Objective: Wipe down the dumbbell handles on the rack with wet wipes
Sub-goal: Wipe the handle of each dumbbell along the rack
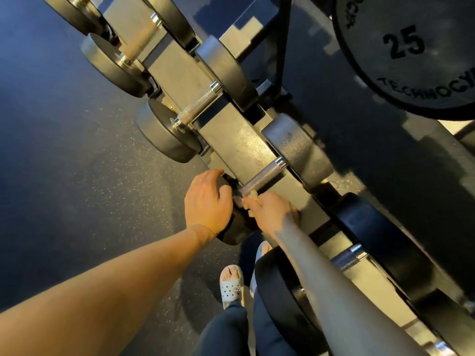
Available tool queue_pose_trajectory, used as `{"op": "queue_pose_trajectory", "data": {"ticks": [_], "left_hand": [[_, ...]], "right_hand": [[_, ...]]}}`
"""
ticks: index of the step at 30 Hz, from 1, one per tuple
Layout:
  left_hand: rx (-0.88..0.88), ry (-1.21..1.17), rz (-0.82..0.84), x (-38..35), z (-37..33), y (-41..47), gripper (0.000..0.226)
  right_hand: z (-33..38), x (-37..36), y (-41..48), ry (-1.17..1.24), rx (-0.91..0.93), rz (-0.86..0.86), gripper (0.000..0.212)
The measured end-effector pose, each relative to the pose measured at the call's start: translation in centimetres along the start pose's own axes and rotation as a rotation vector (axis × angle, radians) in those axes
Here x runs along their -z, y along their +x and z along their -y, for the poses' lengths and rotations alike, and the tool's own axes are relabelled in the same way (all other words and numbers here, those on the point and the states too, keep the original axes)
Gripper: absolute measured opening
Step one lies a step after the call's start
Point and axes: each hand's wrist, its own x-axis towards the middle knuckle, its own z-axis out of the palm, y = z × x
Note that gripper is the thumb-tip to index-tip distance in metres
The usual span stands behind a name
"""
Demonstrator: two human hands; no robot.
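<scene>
A dumbbell rack (231, 140) runs diagonally from upper left to lower right and carries several black dumbbells. My right hand (270, 211) pinches a crumpled wet wipe (248, 197) against the near end of a knurled metal handle (262, 178). My left hand (208, 201) rests over the near head (237, 228) of that same dumbbell, fingers curved round its rim. The far head (298, 147) of this dumbbell sits beyond the rack rail. Another knurled handle (198, 105) lies on the rack further up.
A large black 25 weight plate (411, 52) hangs at the upper right. More dumbbells (380, 235) sit at the lower right. Dark speckled rubber floor (90, 163) spreads to the left. My foot in a grey sandal (231, 283) stands beside the rack.
</scene>
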Motion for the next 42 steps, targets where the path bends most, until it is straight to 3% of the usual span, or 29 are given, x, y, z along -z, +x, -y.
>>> {"op": "queue_pose_trajectory", "data": {"ticks": [3, 7, 9, 13, 18, 20, 23, 26, 30, 33, 36, 40, 42], "left_hand": [[-0.022, 0.005, -0.007, 0.0, 0.1, 0.1, 0.057], [-0.076, 0.032, -0.021, -0.1, 0.4, 0.2, 0.054], [-0.098, 0.039, -0.027, -0.1, 0.5, 0.3, 0.055], [-0.173, 0.100, -0.036, 0.0, 0.5, 0.4, 0.054], [-0.366, 0.181, 0.037, 0.7, 1.5, 1.7, 0.058], [-0.489, 0.271, 0.028, 2.6, 2.5, 2.8, 0.064], [-0.669, 0.297, -0.037, 7.4, 4.5, 5.5, 0.055], [-0.725, 0.226, -0.139, 11.9, 6.6, 9.5, 0.043], [-0.610, 0.011, -0.144, 15.0, 7.5, 13.9, 0.031], [-0.477, -0.049, -0.211, 15.3, 8.0, 16.8, 0.034], [-0.406, -0.097, -0.259, 13.7, 8.7, 19.0, 0.030], [0.025, -0.412, -0.034, 12.0, 7.2, 19.7, 0.026], [0.140, -0.448, -0.057, 11.9, 6.4, 19.5, 0.029]], "right_hand": [[-0.8, 1.1, 0.0, 0.040, -0.023, -0.060, 0.042], [1.5, 0.5, 0.1, 0.482, -0.184, -0.030, 0.024], [2.5, 0.4, -0.5, 0.566, -0.227, 0.008, 0.021], [3.4, 1.4, -2.5, 0.425, -0.087, 0.000, 0.019], [6.4, 4.7, -2.4, 0.464, 0.051, -0.240, 0.005], [7.5, 5.9, -1.8, 0.471, 0.061, -0.330, 0.017], [10.2, 7.0, 0.0, 0.310, 0.175, -0.352, 0.010], [14.6, 7.6, 3.1, 0.173, 0.293, -0.377, 0.007], [20.8, 7.3, 7.6, -0.055, 0.466, -0.419, 0.017], [23.6, 6.4, 10.4, -0.329, 0.534, -0.329, 0.029], [25.2, 5.8, 12.0, -0.671, 0.538, -0.187, 0.025], [25.8, 5.8, 14.4, -0.787, 0.448, 0.027, 0.016], [26.6, 6.0, 16.0, -0.759, 0.348, 0.153, 0.016]]}}
